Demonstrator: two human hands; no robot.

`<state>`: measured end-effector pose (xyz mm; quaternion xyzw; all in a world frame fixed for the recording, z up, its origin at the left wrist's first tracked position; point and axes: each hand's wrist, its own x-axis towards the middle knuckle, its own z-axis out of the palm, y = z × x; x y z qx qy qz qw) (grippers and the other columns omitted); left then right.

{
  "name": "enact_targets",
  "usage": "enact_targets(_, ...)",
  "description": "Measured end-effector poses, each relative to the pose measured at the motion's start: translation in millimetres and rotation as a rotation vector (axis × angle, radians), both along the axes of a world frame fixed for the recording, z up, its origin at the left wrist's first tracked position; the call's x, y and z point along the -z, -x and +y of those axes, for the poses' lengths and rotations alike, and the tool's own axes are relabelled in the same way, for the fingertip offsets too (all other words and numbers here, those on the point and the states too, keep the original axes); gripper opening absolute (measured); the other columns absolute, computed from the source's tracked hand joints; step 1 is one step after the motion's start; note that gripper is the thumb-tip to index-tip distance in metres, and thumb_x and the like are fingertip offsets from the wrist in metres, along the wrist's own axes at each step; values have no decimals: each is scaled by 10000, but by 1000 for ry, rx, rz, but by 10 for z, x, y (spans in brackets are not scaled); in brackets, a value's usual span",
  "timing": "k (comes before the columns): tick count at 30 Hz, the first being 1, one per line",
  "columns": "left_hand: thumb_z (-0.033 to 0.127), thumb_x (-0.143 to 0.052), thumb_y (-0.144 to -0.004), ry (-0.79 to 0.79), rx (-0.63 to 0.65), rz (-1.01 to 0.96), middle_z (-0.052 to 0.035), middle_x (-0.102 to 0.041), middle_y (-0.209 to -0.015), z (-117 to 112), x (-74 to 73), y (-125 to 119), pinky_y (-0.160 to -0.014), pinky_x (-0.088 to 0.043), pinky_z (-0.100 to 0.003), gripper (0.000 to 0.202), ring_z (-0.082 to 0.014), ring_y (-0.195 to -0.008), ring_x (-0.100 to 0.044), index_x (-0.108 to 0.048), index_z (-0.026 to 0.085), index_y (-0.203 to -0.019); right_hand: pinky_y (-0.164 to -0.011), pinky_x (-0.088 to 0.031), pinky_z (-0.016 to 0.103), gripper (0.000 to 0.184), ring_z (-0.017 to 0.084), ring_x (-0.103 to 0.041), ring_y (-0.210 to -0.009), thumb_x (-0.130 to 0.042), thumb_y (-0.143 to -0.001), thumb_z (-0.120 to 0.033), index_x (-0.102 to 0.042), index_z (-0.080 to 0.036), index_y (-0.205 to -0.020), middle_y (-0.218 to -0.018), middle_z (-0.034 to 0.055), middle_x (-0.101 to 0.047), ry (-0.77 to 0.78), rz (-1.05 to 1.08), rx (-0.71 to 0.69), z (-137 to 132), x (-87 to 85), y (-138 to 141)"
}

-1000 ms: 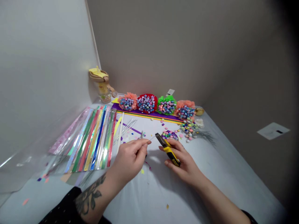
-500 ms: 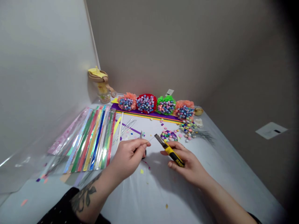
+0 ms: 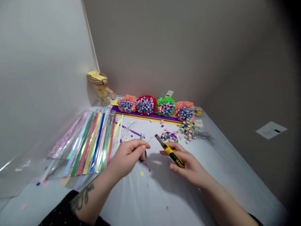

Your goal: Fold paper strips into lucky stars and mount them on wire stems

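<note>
My left hand (image 3: 128, 155) is closed in a pinch on a thin wire (image 3: 150, 140) that sticks out to the right of its fingertips. Just behind the fingers lies a small pair of scissors (image 3: 141, 138) on the table. My right hand (image 3: 188, 164) is wrapped around yellow-and-black pliers (image 3: 168, 150), whose dark jaws point up-left toward the end of the wire. A small dish of coloured paper stars (image 3: 169, 136) sits just beyond the pliers.
Packs of shiny coloured paper strips (image 3: 94, 141) lie fanned out at the left. Several paper-star bouquets (image 3: 145, 105) line the back wall on a purple sheet. A bottle with a yellow lid (image 3: 101, 89) stands in the corner. Loose stars and wires (image 3: 195, 131) lie at the right.
Both hands have shifted slightly left and toward me; the pliers' jaws stay pointed at the wire's tip. The view has drifted a little.
</note>
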<state>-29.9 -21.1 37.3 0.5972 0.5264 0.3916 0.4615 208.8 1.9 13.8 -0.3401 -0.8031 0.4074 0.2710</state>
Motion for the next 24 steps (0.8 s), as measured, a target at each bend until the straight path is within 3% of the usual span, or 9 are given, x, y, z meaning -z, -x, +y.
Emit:
enact_targets(11, 273, -547, -763, 309, 50, -425, 27, -552, -512, 0, 15, -36, -416, -173, -188, 200, -25, -383, -268, -645, 118, -842, -980, -388, 368, 322, 250, -465, -1164, -569, -850, -371, -623, -216, -1127, -1224, 110, -479, -105, -11, -15, 4, 36, 7)
enact_targets(24, 284, -584, -721, 335, 36, -462, 25, -552, -490, -2, -15, -72, -405, -142, -190, 189, -27, -373, -259, -640, 121, -799, -945, -416, 373, 300, 253, -502, -1109, -565, -848, -376, -641, -206, -1082, -1155, 110, -515, -117, -21, 8, -5, 15, 35)
